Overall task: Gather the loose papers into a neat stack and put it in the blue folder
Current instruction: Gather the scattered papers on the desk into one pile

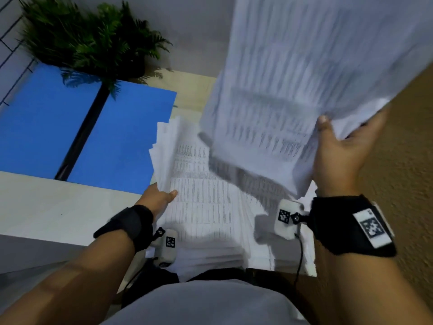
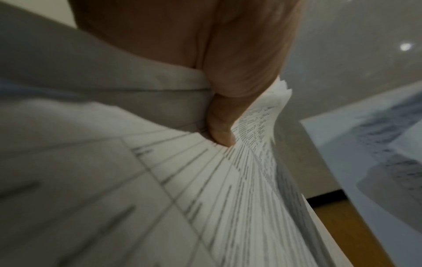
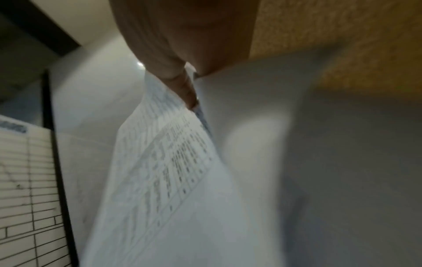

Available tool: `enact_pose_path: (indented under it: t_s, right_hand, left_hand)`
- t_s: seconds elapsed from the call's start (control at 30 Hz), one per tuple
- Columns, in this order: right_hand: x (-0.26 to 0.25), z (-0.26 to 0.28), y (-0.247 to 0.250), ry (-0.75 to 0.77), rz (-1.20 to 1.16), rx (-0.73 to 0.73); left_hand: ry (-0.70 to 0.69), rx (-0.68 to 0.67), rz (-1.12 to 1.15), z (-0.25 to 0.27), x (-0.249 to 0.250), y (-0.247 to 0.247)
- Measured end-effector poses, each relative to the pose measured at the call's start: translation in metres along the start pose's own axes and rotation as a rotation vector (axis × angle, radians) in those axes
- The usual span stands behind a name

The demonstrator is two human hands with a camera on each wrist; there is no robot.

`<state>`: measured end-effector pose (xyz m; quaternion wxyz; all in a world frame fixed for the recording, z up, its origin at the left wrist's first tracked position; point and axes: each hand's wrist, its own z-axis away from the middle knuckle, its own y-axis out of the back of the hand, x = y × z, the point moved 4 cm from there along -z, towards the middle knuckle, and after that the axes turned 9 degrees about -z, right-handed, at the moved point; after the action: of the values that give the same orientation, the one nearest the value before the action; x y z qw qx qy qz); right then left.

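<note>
A thick, fanned pile of printed papers (image 1: 206,207) lies on the table's near edge, in front of me. My left hand (image 1: 161,197) grips the pile's left side, thumb on top (image 2: 222,126), lifting several sheets (image 2: 251,144). My right hand (image 1: 339,146) holds a separate bundle of printed sheets (image 1: 304,78) raised high above the table, thumb pinching its lower corner (image 3: 189,94). The blue folder (image 1: 93,134) lies open and flat on the table to the left, with a black spine down its middle.
A potted fern (image 1: 89,41) stands at the back, overhanging the folder. A light table top (image 1: 58,207) runs to the left. An ochre textured wall (image 1: 398,160) is close on the right. The wrist cameras (image 1: 287,219) hang over the pile.
</note>
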<state>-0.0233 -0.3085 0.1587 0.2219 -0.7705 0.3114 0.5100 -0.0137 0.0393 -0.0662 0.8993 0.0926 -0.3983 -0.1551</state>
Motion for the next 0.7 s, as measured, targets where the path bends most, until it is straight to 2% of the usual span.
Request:
enact_pose_path:
  t_s: [0.13, 0.2, 0.3, 0.37, 0.43, 0.53, 0.63, 0.7]
  right_hand:
    - [0.062, 0.039, -0.016, -0.373, 0.178, -0.205]
    - [0.087, 0.061, -0.022, -0.505, 0.241, -0.298]
    - [0.109, 0.080, -0.031, -0.541, 0.340, -0.429]
    - [0.118, 0.086, -0.038, -0.535, 0.404, -0.520]
    - [0.125, 0.088, -0.045, -0.532, 0.475, -0.578]
    - [0.133, 0.089, -0.042, -0.552, 0.713, -0.624]
    - [0.142, 0.104, -0.025, -0.703, 0.822, -0.660]
    - [0.150, 0.127, -0.018, -0.768, 0.944, -0.735]
  left_hand:
    - [-0.070, -0.033, 0.022, 0.008, 0.012, -0.004]
    - [-0.080, -0.062, 0.081, 0.010, 0.017, -0.001]
    - [-0.039, -0.031, 0.032, 0.009, 0.018, 0.002]
    - [-0.067, -0.106, 0.131, 0.009, 0.018, 0.001]
    - [-0.089, -0.149, 0.096, 0.011, 0.011, -0.002]
    - [-0.063, -0.074, -0.016, 0.005, 0.003, -0.007]
    - [-0.018, 0.034, -0.213, 0.009, 0.006, -0.011]
    - [0.012, 0.064, -0.197, 0.016, 0.009, -0.013]
